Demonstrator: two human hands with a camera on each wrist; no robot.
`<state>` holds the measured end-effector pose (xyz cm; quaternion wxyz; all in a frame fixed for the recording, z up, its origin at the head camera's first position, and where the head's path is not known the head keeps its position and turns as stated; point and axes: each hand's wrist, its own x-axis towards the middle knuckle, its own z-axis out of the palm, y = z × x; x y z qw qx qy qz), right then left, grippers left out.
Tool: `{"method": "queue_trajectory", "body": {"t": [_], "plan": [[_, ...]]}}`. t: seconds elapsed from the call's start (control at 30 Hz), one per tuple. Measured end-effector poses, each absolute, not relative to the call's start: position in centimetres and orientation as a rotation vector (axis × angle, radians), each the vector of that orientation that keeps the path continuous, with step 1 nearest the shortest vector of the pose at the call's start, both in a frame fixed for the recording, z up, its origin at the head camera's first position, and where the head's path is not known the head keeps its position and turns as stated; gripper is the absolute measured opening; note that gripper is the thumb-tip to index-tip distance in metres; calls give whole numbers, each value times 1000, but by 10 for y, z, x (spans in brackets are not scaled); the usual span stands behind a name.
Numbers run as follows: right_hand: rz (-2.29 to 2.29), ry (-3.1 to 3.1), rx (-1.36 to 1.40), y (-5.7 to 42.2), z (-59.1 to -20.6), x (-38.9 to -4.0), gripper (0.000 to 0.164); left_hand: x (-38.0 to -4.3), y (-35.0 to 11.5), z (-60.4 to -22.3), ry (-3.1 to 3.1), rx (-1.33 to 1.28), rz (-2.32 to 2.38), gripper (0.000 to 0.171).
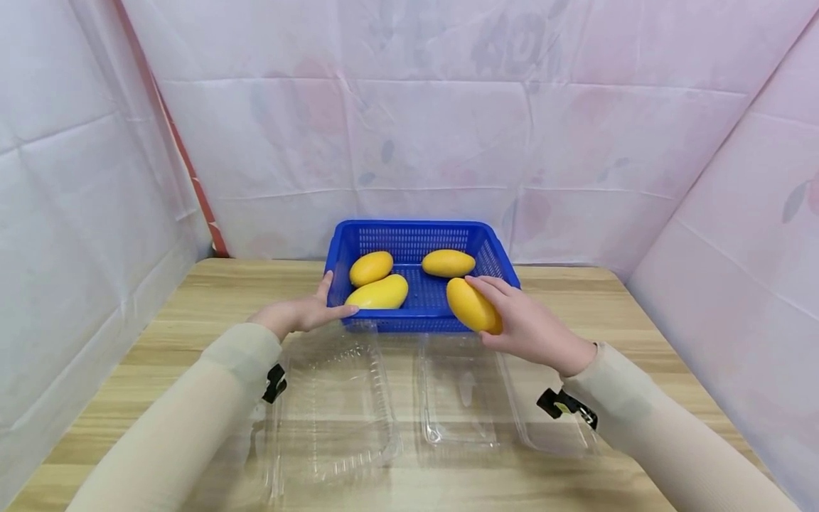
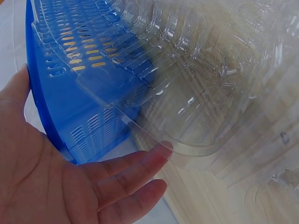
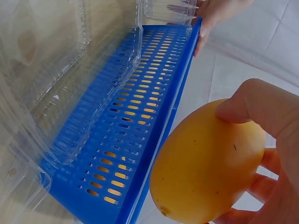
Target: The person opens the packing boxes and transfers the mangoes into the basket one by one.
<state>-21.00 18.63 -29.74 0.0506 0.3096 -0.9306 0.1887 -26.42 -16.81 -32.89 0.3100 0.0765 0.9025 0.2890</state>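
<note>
A yellow mango (image 1: 474, 306) is gripped in my right hand (image 1: 527, 328), over the front right part of a blue plastic basket (image 1: 409, 323). In the right wrist view, the thumb presses one side of the mango (image 3: 205, 163) and the fingers curl round the other. My left hand (image 1: 301, 313) touches the basket's front left corner, its thumb and fingers spread and loosely extended. Inside the basket lie a long yellow mango (image 1: 379, 292), an orange-yellow mango (image 1: 371, 268) at the left and another mango (image 1: 448, 263) at the back right.
Clear plastic containers stand on the wooden table (image 1: 211, 313) before the basket: one at the left (image 1: 345, 412), another (image 1: 457, 398) near the middle, with a clear panel (image 1: 544, 419) to its right. Behind the table hangs a pale cloth wall (image 1: 422, 135), with more cloth on both sides.
</note>
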Motion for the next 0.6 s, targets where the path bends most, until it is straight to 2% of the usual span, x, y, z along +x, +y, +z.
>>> {"method": "queue_trajectory", "body": {"t": [0.6], "plan": [[603,-2814,926,186,-297,-220,78,-263,-169,-330,2402,192,738,104]]}}
